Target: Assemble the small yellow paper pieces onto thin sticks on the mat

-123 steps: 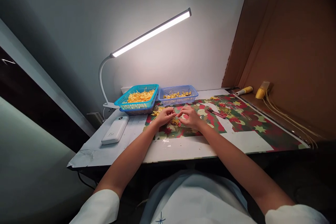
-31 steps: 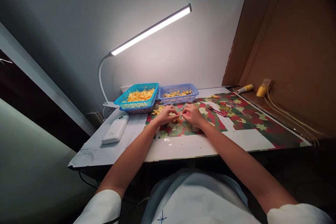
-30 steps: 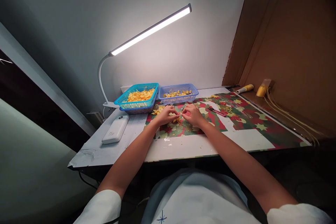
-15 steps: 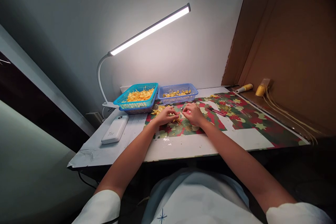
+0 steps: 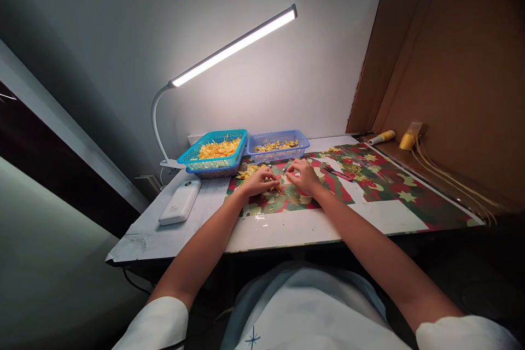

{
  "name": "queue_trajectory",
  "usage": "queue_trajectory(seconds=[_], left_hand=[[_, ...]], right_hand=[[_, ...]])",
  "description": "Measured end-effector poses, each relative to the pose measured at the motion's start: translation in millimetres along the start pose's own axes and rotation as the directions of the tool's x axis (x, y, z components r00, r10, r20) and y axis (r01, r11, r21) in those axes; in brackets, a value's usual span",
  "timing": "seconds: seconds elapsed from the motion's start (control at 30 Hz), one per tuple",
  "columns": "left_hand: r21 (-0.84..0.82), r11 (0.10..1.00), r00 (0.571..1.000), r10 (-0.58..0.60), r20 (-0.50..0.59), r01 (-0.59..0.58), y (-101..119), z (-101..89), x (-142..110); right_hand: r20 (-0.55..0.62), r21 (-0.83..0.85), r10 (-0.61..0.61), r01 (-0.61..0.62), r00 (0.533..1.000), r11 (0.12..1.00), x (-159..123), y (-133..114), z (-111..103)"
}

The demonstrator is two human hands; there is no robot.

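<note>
Both hands meet over the patterned sheet (image 5: 295, 202) at the middle of the table. My left hand (image 5: 261, 181) is closed, with thumb and fingertips pinched on a thin wire-like piece (image 5: 282, 173). From the right, my right hand (image 5: 304, 176) pinches the other end of that thin piece; it is too small to name. Yellow ribbon-like pieces (image 5: 248, 171) lie just behind and beside my left hand. Under its fingertips are a few more yellow strips (image 5: 280, 190). A dark red pen-like tool (image 5: 338, 174) lies to the right of my right hand.
Behind the hands stand a turquoise basket (image 5: 213, 164) of yellow strips and a purple-blue basket (image 5: 279, 153) with yellow pieces. A white power bank (image 5: 180, 202) lies left, below a lit desk lamp (image 5: 238, 46). Yellow spools (image 5: 408, 139) and cardboard (image 5: 451, 65) are at right.
My right hand has shifted very slightly, its fingers a little raised. My left hand stays almost in place, and the thin piece remains between them.
</note>
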State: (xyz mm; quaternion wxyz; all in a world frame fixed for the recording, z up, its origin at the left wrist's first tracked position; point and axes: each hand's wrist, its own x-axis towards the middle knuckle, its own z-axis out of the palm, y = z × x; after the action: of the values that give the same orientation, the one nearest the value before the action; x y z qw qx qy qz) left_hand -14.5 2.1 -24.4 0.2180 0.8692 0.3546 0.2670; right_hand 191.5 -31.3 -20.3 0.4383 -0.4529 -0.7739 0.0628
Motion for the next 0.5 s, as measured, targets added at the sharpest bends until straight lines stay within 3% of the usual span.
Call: queue_trajectory(seconds=[0.5], left_hand=[[0.030, 0.999, 1.000, 0.018, 0.007, -0.019, 0.0, -1.9, -1.7]], right_hand=[[-0.001, -0.006, 0.015, -0.015, 1.000, 1.000, 0.4, 1.6, -1.3]])
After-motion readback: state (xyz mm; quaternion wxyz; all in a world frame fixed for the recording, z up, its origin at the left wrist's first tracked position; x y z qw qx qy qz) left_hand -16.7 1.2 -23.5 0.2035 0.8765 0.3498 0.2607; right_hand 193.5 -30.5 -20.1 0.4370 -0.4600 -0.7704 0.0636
